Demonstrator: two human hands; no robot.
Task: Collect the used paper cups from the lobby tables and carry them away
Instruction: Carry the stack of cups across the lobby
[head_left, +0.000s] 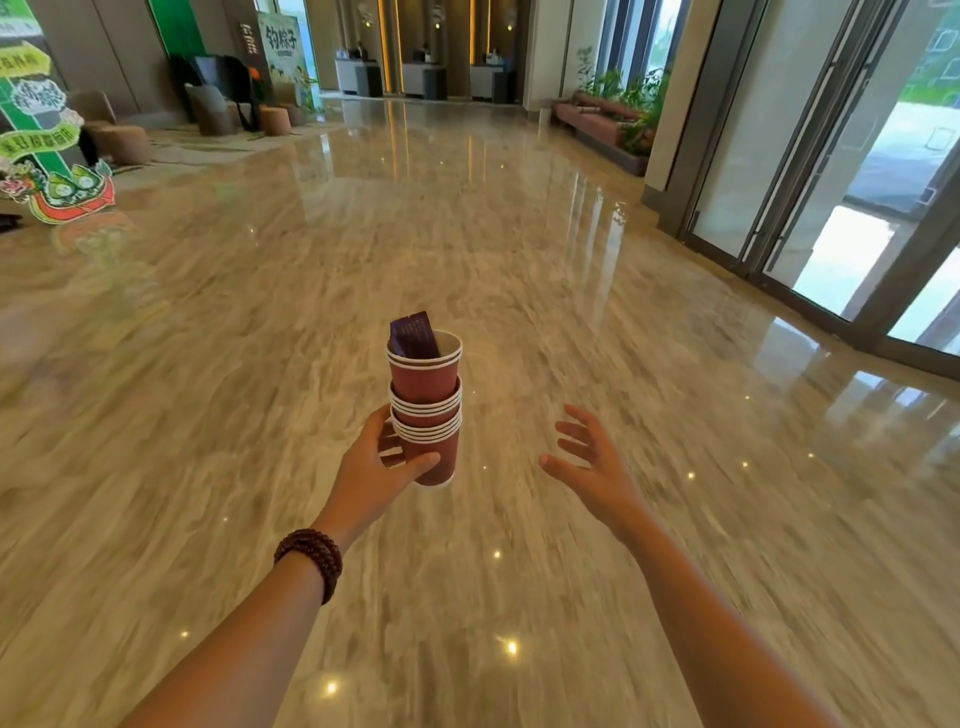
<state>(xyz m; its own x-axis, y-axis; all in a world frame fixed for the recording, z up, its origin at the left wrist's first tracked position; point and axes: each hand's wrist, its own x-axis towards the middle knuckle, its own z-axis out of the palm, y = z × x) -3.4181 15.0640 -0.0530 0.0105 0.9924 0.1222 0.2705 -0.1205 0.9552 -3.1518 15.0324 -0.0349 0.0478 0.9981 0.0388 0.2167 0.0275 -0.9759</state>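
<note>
A nested stack of several red paper cups (426, 410) with white rims stands upright in my left hand (374, 467), which grips the lowest cup from the left side. A dark purple packet (414, 335) sticks out of the top cup. My right hand (587, 457) hovers just right of the stack, fingers spread, holding nothing and not touching the cups. A beaded bracelet (310, 558) circles my left wrist.
Glossy marble floor (467, 234) stretches ahead. Green festival display boards (47, 135) and stump stools (122, 143) stand at left. Glass doors (857, 182) line the right wall, with a bench and planters (608, 117) beyond. Reception desks (421, 78) sit far back.
</note>
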